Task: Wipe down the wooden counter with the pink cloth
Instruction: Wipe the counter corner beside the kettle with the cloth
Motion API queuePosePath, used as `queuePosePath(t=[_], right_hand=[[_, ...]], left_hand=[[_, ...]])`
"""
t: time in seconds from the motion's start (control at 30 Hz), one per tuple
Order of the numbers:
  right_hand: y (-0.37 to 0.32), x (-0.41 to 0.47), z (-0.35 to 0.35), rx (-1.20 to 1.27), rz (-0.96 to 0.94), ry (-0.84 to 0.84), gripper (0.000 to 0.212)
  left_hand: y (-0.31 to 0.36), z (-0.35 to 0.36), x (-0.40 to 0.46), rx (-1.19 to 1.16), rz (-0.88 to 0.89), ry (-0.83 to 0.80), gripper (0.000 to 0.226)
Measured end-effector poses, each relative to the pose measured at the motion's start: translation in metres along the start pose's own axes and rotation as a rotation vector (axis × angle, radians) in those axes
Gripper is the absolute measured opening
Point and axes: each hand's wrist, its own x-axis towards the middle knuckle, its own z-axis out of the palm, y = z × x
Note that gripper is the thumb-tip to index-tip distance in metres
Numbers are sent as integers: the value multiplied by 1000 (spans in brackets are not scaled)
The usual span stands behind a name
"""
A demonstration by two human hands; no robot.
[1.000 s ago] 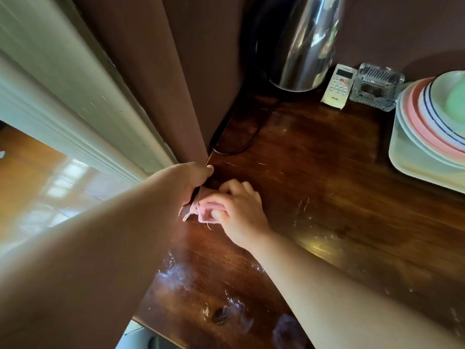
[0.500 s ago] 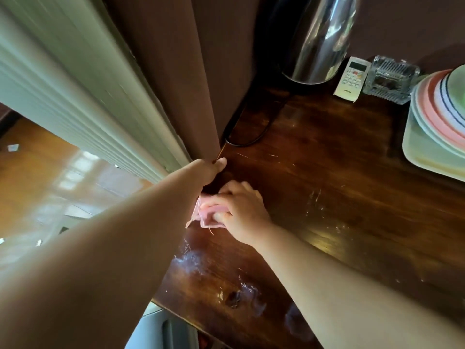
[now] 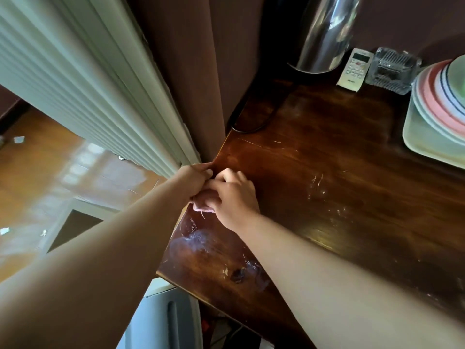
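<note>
The wooden counter fills the right of the view, scuffed and smeared white near its front edge. Both bare forearms reach in from below and meet at the counter's left edge, beside the brown panel. The right hand lies knuckles up, fingers curled down over the pink cloth, pressing it to the wood. The left hand is closed around the cloth's near side, thumb pinched forward. Only a small pink wad shows between them; the rest is hidden under the fingers.
</note>
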Motion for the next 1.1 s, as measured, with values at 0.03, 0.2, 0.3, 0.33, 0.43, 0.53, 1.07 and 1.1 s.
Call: queuePosePath(t=[0.03,0.2,0.3,0.33,0.43,0.53,1.07,1.1], right_hand=[[-4,-1,3,-16,27,9,20],[-4,-52,21,-2,-120,-51,30],[-8,-31,20,-9,-79,-34,20],[-14,-25,21,-28,-47,-26,20],[-22,-29,24,-22,-34,-30,19],[-16,-63,30,-49,-190,-140,26],[-47,-64,49,-59,-163,-139,21],[-51,-63,51,-61,-125,-105,21]], left_hand=[[1,-1,2,14,1,3,34],[-29,-8,-18,-202,26,-78,39],[-36,-8,-22,-202,44,-66,35],[-34,-9,-22,-169,45,-36,33],[-29,-17,-21,-93,44,12,36],[-44,-26,-27,-83,90,-4,41],[-61,-28,-54,-227,-133,101,16],[-60,-27,-55,-265,-132,119,16]])
